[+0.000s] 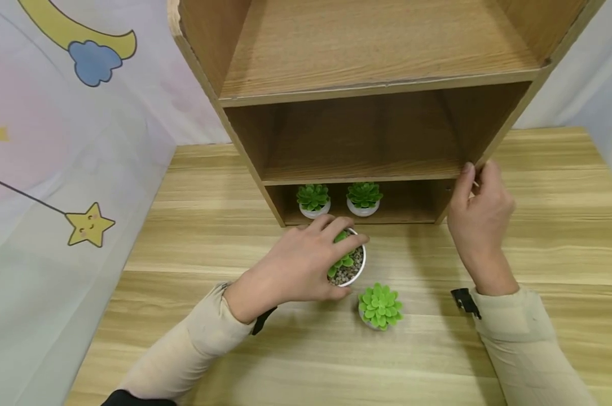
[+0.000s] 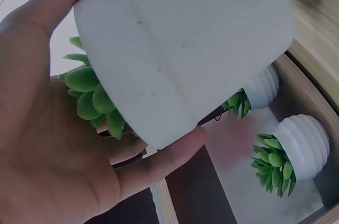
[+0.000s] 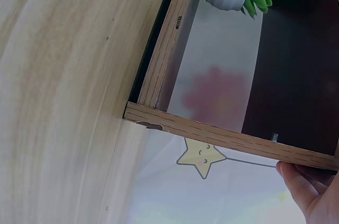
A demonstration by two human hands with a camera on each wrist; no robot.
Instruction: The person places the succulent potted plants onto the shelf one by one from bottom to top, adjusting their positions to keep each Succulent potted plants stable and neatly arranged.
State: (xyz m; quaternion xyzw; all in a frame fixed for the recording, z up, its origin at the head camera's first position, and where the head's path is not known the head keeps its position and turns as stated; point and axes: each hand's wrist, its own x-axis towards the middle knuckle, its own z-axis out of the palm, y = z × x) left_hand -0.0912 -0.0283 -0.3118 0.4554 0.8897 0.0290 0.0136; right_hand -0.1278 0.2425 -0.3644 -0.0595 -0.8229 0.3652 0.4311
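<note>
In the head view my left hand (image 1: 306,256) grips a potted succulent (image 1: 356,265) from above, fingers spread round its white rim; brown gravel shows inside. The left wrist view looks at the smooth white side of this pot (image 2: 185,49), with green leaves (image 2: 92,94) near the palm. My right hand (image 1: 480,217) holds the right side edge of the wooden shelf unit (image 1: 387,87), thumb on the front. Just nearer than the left hand, a light green succulent (image 1: 380,306) stands on the table. Two darker succulents, one left (image 1: 313,198) and one right (image 1: 364,197), sit in the bottom compartment.
The wood-grain table (image 1: 184,237) extends around the shelf unit. Its upper and middle compartments lie above the succulents. A pale backdrop (image 1: 42,169) with a moon, cloud and stars hangs at the left and behind.
</note>
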